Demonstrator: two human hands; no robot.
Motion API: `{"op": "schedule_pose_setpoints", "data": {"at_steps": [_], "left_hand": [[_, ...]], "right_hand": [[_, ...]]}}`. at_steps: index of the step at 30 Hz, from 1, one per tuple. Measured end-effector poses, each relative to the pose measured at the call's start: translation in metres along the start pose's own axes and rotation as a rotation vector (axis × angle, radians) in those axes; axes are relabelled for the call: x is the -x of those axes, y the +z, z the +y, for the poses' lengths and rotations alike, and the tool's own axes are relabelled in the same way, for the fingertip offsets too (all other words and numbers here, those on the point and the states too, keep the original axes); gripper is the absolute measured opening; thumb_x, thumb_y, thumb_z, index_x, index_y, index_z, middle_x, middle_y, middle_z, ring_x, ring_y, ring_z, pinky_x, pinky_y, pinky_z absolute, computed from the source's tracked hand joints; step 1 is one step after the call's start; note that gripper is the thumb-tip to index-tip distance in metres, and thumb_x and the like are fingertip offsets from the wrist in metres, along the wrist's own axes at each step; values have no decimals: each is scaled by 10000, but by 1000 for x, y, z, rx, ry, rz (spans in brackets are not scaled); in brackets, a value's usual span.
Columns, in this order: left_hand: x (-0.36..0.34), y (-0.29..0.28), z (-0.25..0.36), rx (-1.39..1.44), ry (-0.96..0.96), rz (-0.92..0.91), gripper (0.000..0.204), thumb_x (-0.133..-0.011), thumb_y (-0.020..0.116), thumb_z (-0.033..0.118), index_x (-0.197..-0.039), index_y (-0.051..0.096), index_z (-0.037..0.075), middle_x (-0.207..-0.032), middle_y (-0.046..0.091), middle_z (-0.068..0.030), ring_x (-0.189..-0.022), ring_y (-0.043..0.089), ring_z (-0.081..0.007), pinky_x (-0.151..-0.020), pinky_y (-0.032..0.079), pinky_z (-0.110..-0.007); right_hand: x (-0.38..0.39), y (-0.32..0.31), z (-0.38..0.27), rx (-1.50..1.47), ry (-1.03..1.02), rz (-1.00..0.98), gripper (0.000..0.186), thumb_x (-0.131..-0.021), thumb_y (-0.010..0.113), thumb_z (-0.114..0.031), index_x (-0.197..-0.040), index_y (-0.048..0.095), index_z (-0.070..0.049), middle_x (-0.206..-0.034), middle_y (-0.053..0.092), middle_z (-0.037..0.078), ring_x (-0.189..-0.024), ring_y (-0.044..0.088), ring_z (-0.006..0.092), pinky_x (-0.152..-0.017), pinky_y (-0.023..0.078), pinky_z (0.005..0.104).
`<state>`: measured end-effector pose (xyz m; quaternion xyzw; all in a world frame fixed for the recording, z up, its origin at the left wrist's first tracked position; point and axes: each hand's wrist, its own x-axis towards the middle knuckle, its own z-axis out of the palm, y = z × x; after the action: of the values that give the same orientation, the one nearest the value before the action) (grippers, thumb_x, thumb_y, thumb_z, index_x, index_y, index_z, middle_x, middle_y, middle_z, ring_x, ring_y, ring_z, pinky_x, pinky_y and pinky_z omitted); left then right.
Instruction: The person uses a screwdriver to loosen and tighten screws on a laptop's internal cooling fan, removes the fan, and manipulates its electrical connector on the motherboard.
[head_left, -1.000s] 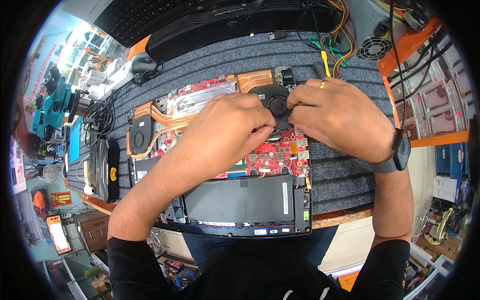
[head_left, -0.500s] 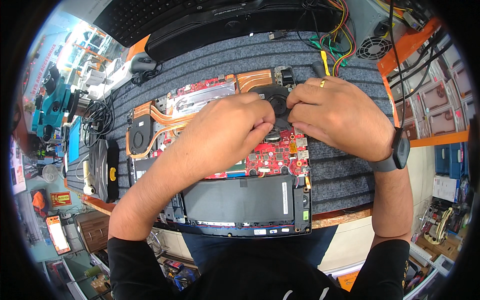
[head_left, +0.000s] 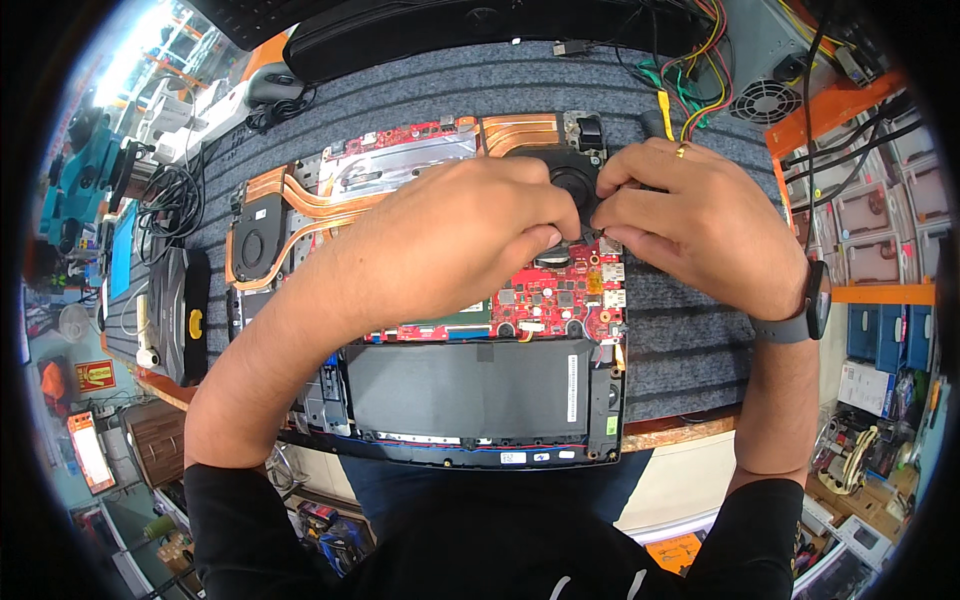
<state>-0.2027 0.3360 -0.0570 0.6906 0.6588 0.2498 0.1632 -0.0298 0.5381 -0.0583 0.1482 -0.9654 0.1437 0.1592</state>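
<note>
An opened laptop (head_left: 480,455) lies on the bench with its red circuit board (head_left: 535,305) bare. Copper heat pipes (head_left: 340,214) run across the board between a left cooling fan (head_left: 262,243) and a right cooling fan (head_left: 574,186). Fingers and thumb of my left hand (head_left: 500,222) are pinched at the left, near edge of the right fan. At that fan's right edge my right hand (head_left: 690,205) is closed, thumb and fingers gripping it. The fingertips partly hide the fan's rim. Nearest to me sits the flat black battery (head_left: 465,392).
A ribbed grey mat (head_left: 680,340) covers the bench. A black speaker bar (head_left: 400,38) stands at the back, a mouse (head_left: 272,84) at the far left. Coloured wires (head_left: 712,70) and a power supply unit (head_left: 768,98) are at the far right. Coiled cables (head_left: 175,205) lie left.
The whole view has shifted a little, with the laptop now slightly higher. Both hands stay at the right fan, and my left hand's pinch sits slightly closer to my right fingers.
</note>
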Motion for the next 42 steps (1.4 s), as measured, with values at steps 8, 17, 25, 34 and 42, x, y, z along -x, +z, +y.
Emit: {"op": "schedule_pose_setpoints", "data": {"at_steps": [8, 17, 25, 34, 42], "left_hand": [[-6, 0, 16, 87, -273, -33, 111, -910, 743, 69, -1008, 720, 22, -808, 641, -87, -740, 622, -185, -700, 521, -339], [-8, 0, 13, -166, 30, -30, 173, -840, 746, 44, -1009, 711, 46, -877, 643, -85, -818, 655, -279, -778, 525, -419], [-5, -2, 16, -167, 76, -45, 188, -853, 734, 17, -1025, 798, 59, -892, 636, -85, -838, 639, -282, -780, 501, -420], [-9, -6, 12, 188, -161, -135, 238, -932, 711, -5, -1145, 804, 46, -919, 632, -93, -850, 607, -218, -779, 500, -347], [-10, -6, 14, 138, -160, -134, 245, -951, 693, -11, -1153, 809, 64, -960, 635, -83, -913, 620, -208, -811, 506, -345]], "right_hand": [[0, 3, 0, -8, -10, 24, 128, -837, 772, -85, -910, 668, -77, -964, 621, 62, -898, 656, 300, -781, 540, 432], [3, 4, 3, 23, 2, 5, 140, -823, 785, -104, -913, 679, -83, -978, 633, 44, -917, 664, 289, -777, 537, 430], [4, 3, 2, 44, 23, -21, 113, -842, 777, -126, -911, 693, -95, -968, 635, 40, -897, 668, 287, -766, 539, 428], [4, 3, 4, 10, 34, -23, 116, -855, 788, -139, -945, 723, -106, -1012, 660, 23, -924, 677, 275, -772, 537, 421], [5, 5, 3, -47, 27, 15, 70, -880, 746, -129, -892, 691, -88, -905, 603, 69, -862, 677, 304, -733, 559, 440]]}}
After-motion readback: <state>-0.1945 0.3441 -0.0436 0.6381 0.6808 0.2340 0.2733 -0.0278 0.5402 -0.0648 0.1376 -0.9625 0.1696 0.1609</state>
